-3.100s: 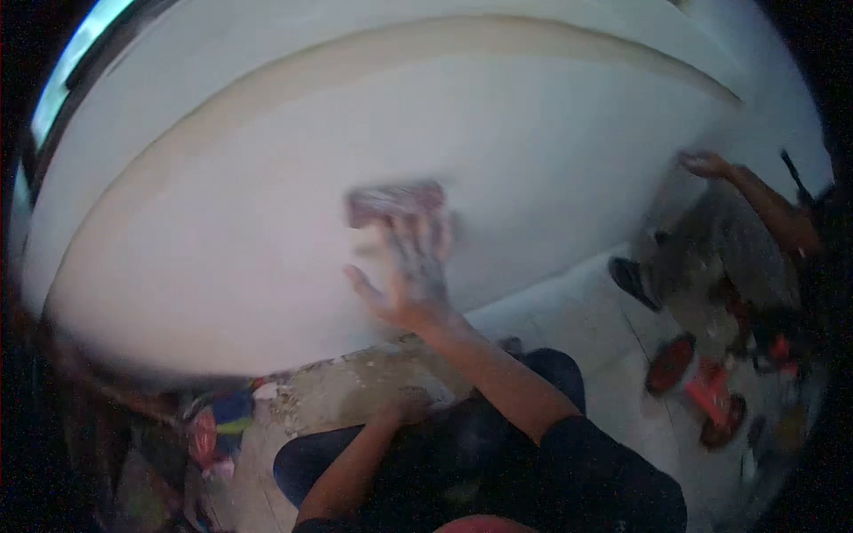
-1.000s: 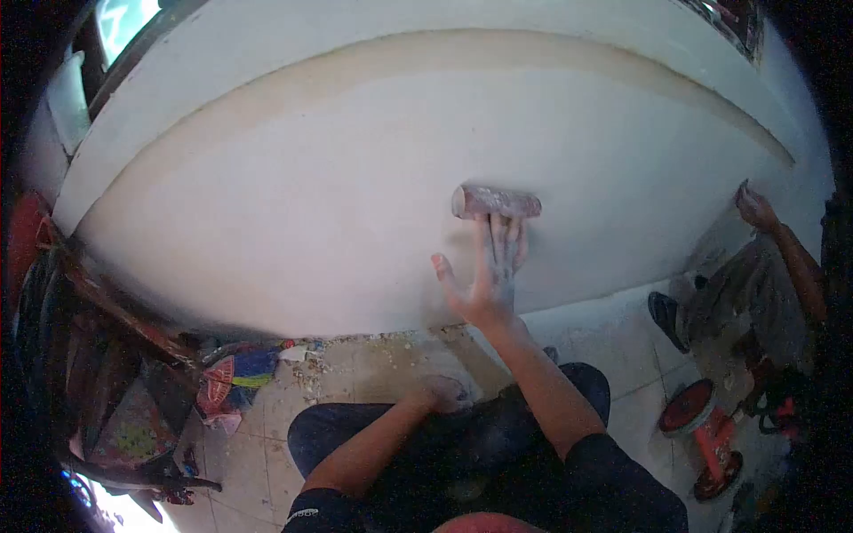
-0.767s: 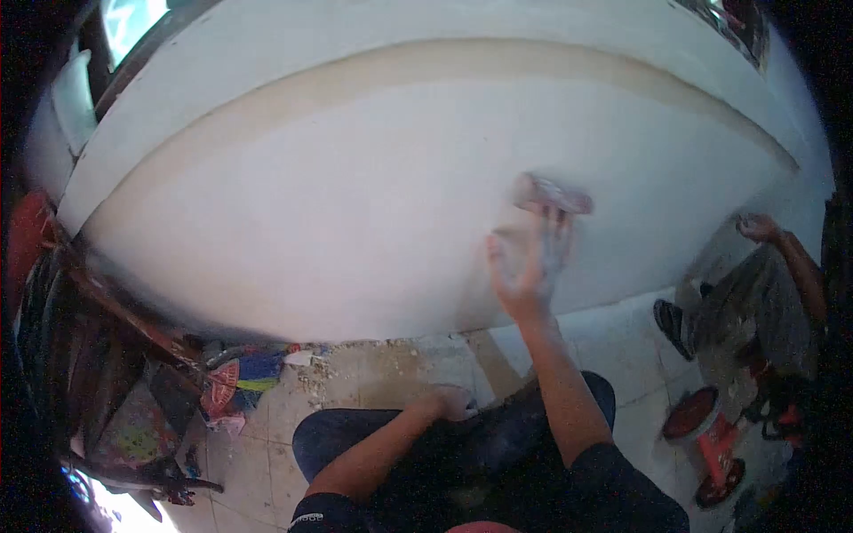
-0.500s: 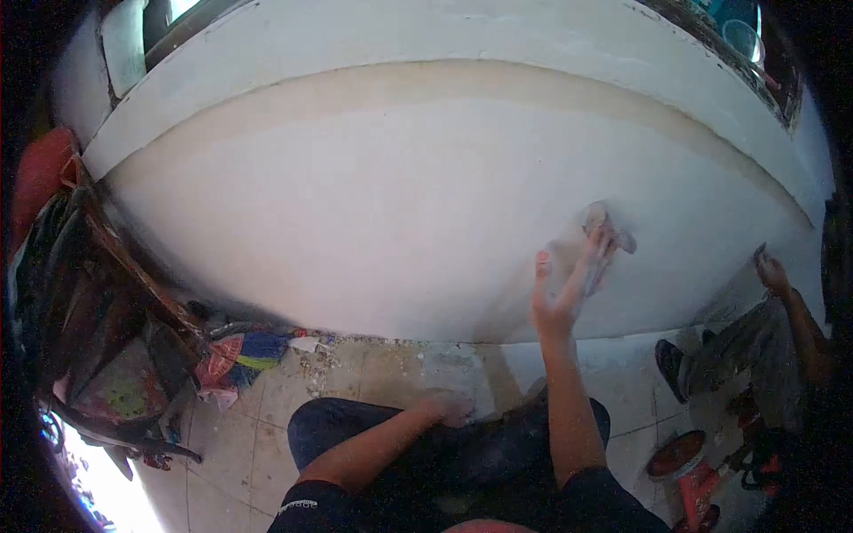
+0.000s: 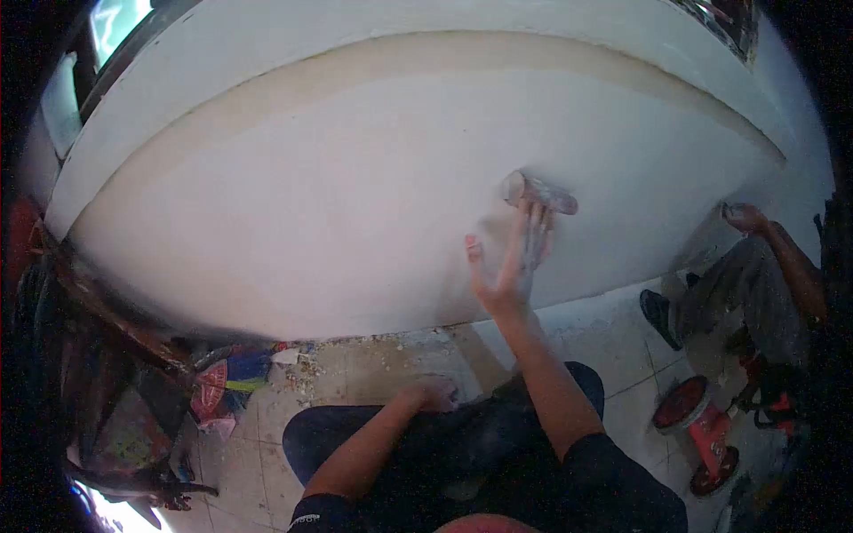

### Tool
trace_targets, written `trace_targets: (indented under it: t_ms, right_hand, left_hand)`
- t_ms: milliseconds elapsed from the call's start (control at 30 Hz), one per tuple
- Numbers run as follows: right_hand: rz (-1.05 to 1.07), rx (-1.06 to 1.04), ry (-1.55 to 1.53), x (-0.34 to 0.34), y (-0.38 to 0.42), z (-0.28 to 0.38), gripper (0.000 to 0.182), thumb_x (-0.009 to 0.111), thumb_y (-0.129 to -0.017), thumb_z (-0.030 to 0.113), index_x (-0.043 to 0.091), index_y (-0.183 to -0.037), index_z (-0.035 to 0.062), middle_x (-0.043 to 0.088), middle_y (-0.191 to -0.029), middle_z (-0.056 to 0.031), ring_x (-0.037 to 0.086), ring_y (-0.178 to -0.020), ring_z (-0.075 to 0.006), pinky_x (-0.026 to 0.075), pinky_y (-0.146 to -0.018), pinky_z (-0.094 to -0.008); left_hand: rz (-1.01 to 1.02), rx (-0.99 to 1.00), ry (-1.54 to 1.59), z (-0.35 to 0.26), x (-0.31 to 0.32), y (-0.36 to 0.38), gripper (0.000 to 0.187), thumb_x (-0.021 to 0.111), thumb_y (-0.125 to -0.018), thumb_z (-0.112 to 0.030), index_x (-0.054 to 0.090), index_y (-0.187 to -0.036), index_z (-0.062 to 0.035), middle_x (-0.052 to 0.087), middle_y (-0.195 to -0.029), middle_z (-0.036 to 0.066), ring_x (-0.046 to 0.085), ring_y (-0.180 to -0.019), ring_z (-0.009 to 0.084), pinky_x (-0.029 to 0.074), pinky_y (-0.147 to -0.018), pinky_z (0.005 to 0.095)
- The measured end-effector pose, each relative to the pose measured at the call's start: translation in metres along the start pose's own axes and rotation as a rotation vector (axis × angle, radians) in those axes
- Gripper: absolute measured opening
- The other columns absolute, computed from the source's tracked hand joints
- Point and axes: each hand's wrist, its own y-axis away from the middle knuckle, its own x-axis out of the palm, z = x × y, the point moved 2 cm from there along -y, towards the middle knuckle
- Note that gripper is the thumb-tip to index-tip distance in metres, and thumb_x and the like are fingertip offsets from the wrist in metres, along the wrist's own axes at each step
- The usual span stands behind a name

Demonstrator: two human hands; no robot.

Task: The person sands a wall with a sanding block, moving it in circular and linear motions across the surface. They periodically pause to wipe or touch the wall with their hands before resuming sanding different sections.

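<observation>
My right hand (image 5: 517,258) reaches up to the pale wall panel (image 5: 338,186), its fingertips pressed on a curled piece of what looks like sandpaper (image 5: 553,195). The thumb stands out to the left, away from the piece. White dust coats the fingers. My left hand (image 5: 435,392) is low, over my bent legs and in front of the floor tiles. Its fingers are blurred, and nothing held can be made out there.
At the right, another person's hand (image 5: 745,218) is at the wall, near that person's bent leg (image 5: 742,284). A red piece of equipment (image 5: 706,435) stands on the tiles (image 5: 613,404). Colourful cloth or packaging (image 5: 218,386) and dark clutter (image 5: 115,382) lie at the left.
My right hand has moved left and slightly up in view with the sandpaper, partly because the camera has turned. The left hand stays low. The other person's hand remains at the wall.
</observation>
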Motion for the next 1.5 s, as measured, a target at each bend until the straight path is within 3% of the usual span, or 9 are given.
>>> trace_targets:
  t_ms: [300,467,600,700,900,967,1267,1367,1500]
  right_hand:
    - [0.186,-0.091,-0.134,0.008,0.011,0.031,0.095,0.07,-0.092,0.045,0.027,-0.158,-0.007,0.027,-0.162,-0.0331,0.017,-0.152,-0.0539,0.006,-0.121,-0.0656]
    - [0.054,-0.052,-0.062,-0.005,-0.007,0.015,0.093,0.072,-0.091,0.041,0.028,-0.158,-0.007,0.026,-0.161,-0.035,0.015,-0.152,-0.0537,0.007,-0.122,-0.0641]
    - [0.001,-0.014,-0.168,-0.008,-0.002,0.018,0.087,0.072,-0.091,0.039,0.033,-0.157,-0.0028,0.031,-0.16,-0.0325,0.016,-0.153,-0.054,0.009,-0.121,-0.0666]
    - [-0.053,0.01,-0.222,-0.011,-0.006,0.026,0.079,0.071,-0.092,0.041,0.042,-0.153,0.001,0.037,-0.156,-0.0305,0.029,-0.147,-0.0521,0.017,-0.119,-0.064]
    - [-0.163,0.083,-0.467,-0.031,-0.032,0.011,0.05,0.065,-0.098,0.038,0.061,-0.131,0.0009,0.062,-0.131,-0.0197,0.052,-0.122,-0.0329,0.036,-0.106,-0.0505]
    - [-0.184,0.216,-0.763,-0.024,-0.033,0.004,0.039,0.058,-0.106,0.031,0.066,-0.122,-0.004,0.067,-0.119,-0.0134,0.06,-0.102,-0.0214,0.046,-0.095,-0.0346]
    - [0.108,0.888,-1.042,-0.037,-0.045,-0.006,0.041,0.064,-0.101,0.039,0.074,-0.099,-0.001,0.071,-0.09,-0.0062,0.06,-0.072,-0.0117,0.046,-0.069,-0.0258]
    - [0.123,0.983,-1.251,-0.045,-0.047,0.001,0.038,0.069,-0.097,0.037,0.073,-0.102,-0.0004,0.07,-0.088,-0.006,0.061,-0.073,-0.0124,0.047,-0.07,-0.0269]
    - [0.206,0.946,-1.441,-0.036,-0.019,-0.017,0.034,0.071,-0.094,0.032,0.074,-0.105,0.0005,0.075,-0.092,-0.0095,0.066,-0.075,-0.0153,0.05,-0.069,-0.0309]
  left_hand:
    - [-0.023,-0.076,-0.228,0.029,0.037,-0.041,0.037,0.065,-0.086,-0.027,0.073,-0.113,-0.0038,0.071,-0.122,0.02,0.066,-0.116,0.0386,0.052,-0.1,0.0487]
    - [-0.264,-0.002,-0.073,-0.034,-0.02,0.054,0.043,0.066,-0.086,-0.024,0.068,-0.125,-0.0073,0.066,-0.134,0.019,0.062,-0.125,0.0382,0.049,-0.107,0.0485]
    - [-0.151,0.078,-0.206,0.055,0.071,-0.071,0.049,0.065,-0.089,-0.029,0.064,-0.134,-0.0095,0.06,-0.142,0.018,0.057,-0.133,0.0365,0.044,-0.112,0.0488]
    - [-0.211,-0.218,-0.166,0.04,0.063,-0.014,0.051,0.062,-0.092,-0.035,0.062,-0.136,-0.0099,0.058,-0.147,0.017,0.053,-0.136,0.0361,0.04,-0.115,0.0496]
    - [-0.214,0.012,-0.169,0.038,0.051,-0.05,0.055,0.064,-0.089,-0.036,0.059,-0.14,-0.015,0.059,-0.145,0.017,0.056,-0.133,0.0366,0.042,-0.113,0.0495]
    - [-0.225,0.026,-0.163,0.03,0.039,-0.029,0.052,0.064,-0.088,-0.033,0.062,-0.134,-0.0106,0.062,-0.139,0.019,0.059,-0.129,0.0372,0.045,-0.109,0.049]
    - [-0.221,-0.049,0.007,0.059,0.061,-0.068,0.042,0.064,-0.087,-0.027,0.068,-0.124,-0.0088,0.069,-0.124,0.022,0.066,-0.116,0.0377,0.051,-0.101,0.0487]
    - [-0.469,0.021,-0.491,-0.104,-0.057,0.111,0.038,0.064,-0.09,-0.029,0.068,-0.123,-0.0093,0.069,-0.123,0.022,0.067,-0.112,0.039,0.051,-0.099,0.0492]
    - [-0.299,0.048,-0.143,0.004,0.014,0.004,0.037,0.061,-0.098,-0.034,0.066,-0.122,-0.0071,0.069,-0.119,0.023,0.067,-0.109,0.0397,0.052,-0.096,0.0496]
